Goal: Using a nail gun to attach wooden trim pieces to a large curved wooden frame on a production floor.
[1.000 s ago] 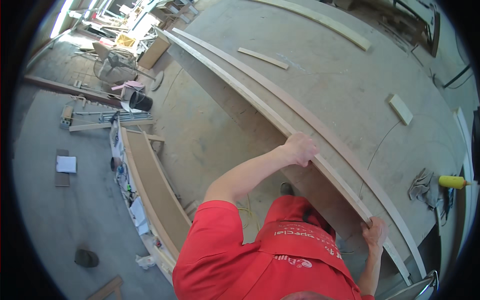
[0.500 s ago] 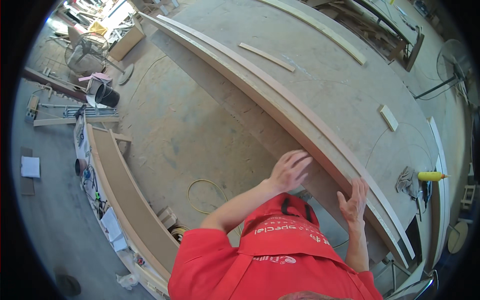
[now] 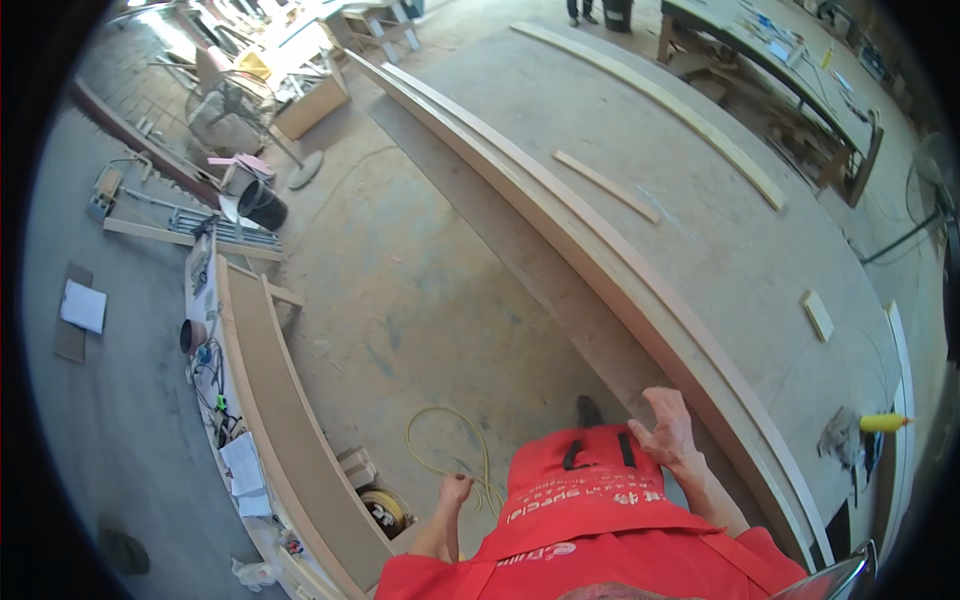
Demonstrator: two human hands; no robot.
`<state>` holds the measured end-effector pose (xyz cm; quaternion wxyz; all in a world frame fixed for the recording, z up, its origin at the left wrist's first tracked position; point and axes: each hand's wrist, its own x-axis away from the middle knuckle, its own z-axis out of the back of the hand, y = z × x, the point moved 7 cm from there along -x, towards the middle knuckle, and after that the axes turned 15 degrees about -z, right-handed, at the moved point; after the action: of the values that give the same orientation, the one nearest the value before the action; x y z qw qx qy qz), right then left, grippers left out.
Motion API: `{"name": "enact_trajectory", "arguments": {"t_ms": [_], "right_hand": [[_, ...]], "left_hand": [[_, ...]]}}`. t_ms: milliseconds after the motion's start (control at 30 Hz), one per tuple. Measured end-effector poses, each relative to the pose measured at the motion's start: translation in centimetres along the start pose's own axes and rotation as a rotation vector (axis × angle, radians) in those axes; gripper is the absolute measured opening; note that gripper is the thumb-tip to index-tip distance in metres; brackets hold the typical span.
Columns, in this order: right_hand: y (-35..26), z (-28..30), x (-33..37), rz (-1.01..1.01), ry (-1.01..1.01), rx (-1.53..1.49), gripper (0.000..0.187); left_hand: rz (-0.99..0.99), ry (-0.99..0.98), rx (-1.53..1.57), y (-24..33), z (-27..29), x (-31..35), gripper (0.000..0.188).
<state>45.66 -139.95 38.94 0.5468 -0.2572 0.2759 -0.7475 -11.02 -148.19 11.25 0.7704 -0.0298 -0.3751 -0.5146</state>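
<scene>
Two long narrow wooden boards [image 3: 620, 300] run side by side along the near edge of a large grey worktable [image 3: 700, 240]. My right hand [image 3: 665, 428] is beside these boards, over the table edge, with its thumb apart from the fingers and nothing in it. It seems not to touch the wood. My left hand [image 3: 456, 488] hangs low over the floor on the left, its fingers curled in, with no object showing in it. Near it on the floor lies a yellow hose [image 3: 482, 460]. The red apron [image 3: 590, 490] covers my front.
A curved bench [image 3: 275, 390] with papers and cables stands on the left. On the worktable lie a thin strip [image 3: 607, 187], a small block [image 3: 817, 316], a long pale batten [image 3: 660, 105] and a yellow bottle [image 3: 884, 423]. A black bucket [image 3: 262, 205] and a fan stand far left.
Both hands have come away from the boards. My left hand has dropped down and left, its fingers now curled; my right has shifted slightly left and lower. The view has shifted.
</scene>
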Motion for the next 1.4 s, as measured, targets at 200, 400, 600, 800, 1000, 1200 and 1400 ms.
{"name": "enact_trajectory", "arguments": {"t_ms": [200,400,600,800,1000,1200,1400], "right_hand": [[-6.6,-3.1,-6.8,0.211,-0.245,-0.033,0.054],[-14.3,-13.1,-12.9,0.364,-0.515,0.021,0.053],[-25.4,-30.3,-17.9,0.393,-0.778,0.129,0.054],[-40.7,-49.6,-22.4,0.467,-0.921,0.311,0.056],[-59.8,-65.0,-21.8,0.51,-1.012,0.298,0.056],[-72.6,-79.3,-19.4,0.473,-1.025,0.229,0.054],[-82.6,-93.5,-24.3,0.543,-1.187,0.457,0.059]], "left_hand": [[-0.063,0.147,0.414,6.8,-4.1,3.1,0.042],[-0.105,0.197,0.486,8.9,-0.3,3.3,0.043],[0.055,0.244,0.483,-3.4,8.7,-4.3,0.044],[0.038,0.274,0.514,-18.3,18.7,-18.1,0.039],[0.203,0.273,0.786,-31.4,32.3,-25.6,0.037],[0.172,0.584,0.601,-44.1,50.8,-34.4,0.033],[0.392,0.641,0.763,-48.9,54.6,-38.2,0.034]]}}
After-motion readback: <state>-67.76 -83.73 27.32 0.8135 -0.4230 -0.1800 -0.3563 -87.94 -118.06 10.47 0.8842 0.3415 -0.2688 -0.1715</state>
